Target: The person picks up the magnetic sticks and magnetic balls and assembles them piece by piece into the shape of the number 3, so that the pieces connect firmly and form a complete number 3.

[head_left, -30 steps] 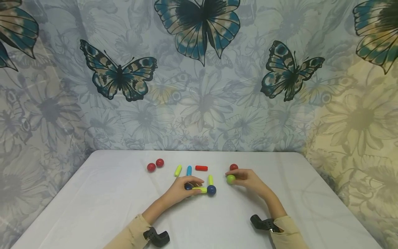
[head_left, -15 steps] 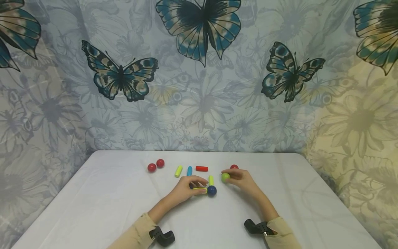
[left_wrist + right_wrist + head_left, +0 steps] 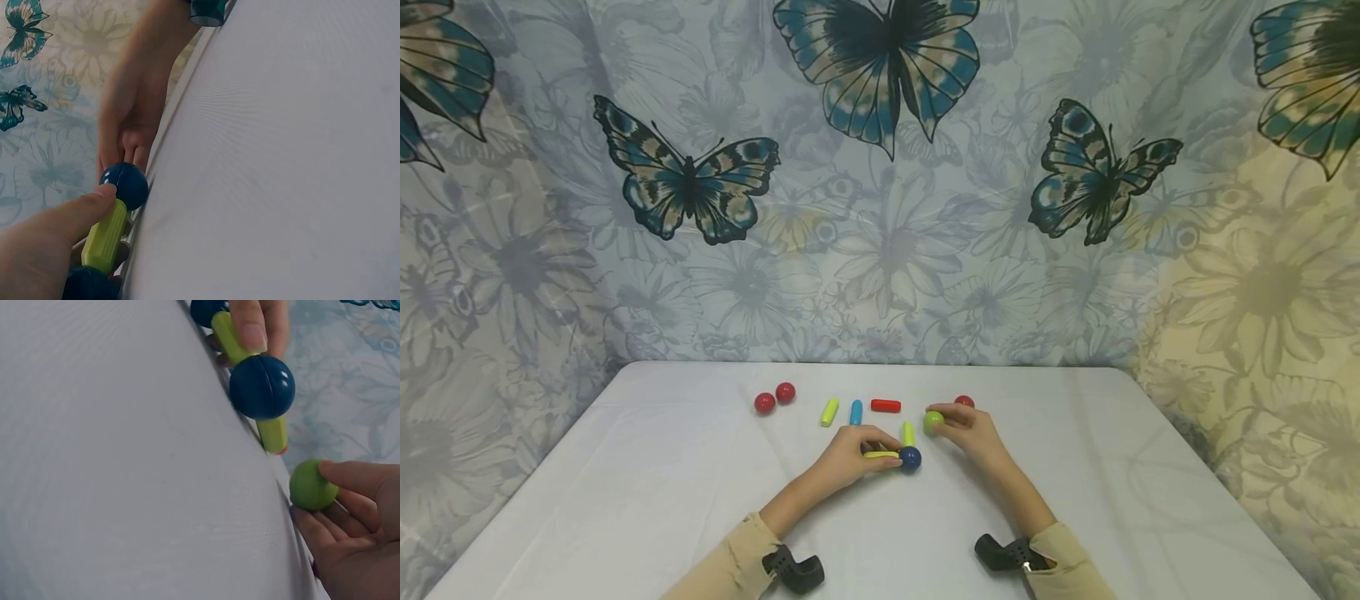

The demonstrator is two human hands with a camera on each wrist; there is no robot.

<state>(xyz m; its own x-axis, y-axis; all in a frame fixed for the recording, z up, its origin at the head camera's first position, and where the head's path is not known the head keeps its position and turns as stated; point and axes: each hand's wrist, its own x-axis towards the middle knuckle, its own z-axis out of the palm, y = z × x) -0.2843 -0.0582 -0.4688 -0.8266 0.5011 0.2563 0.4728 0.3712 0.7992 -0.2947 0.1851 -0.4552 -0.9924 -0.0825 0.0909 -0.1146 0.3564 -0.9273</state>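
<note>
My left hand (image 3: 846, 460) grips a yellow-green rod (image 3: 104, 240) between thumb and fingers. A dark blue ball (image 3: 910, 458) joins its right end, and another dark blue ball (image 3: 90, 285) sits at the other end, hidden by the hand in the head view. From the right-end ball a second yellow-green rod (image 3: 272, 435) points away toward the back of the table; its tip is bare. My right hand (image 3: 976, 435) pinches a green ball (image 3: 312, 484) between thumb and fingertips, a short gap from that rod's free end.
Two red balls (image 3: 765, 403) lie at the back left of the white table (image 3: 625, 467). Between them and the hands are a loose yellow-green rod (image 3: 829, 412), a blue rod (image 3: 856, 412) and a red rod (image 3: 886, 406). Another red ball (image 3: 964, 402) lies behind the right hand.
My right hand has carried the green ball left and slightly back, closer to the second rod. My left hand has shifted a little right along its rod, covering the left blue ball.
</note>
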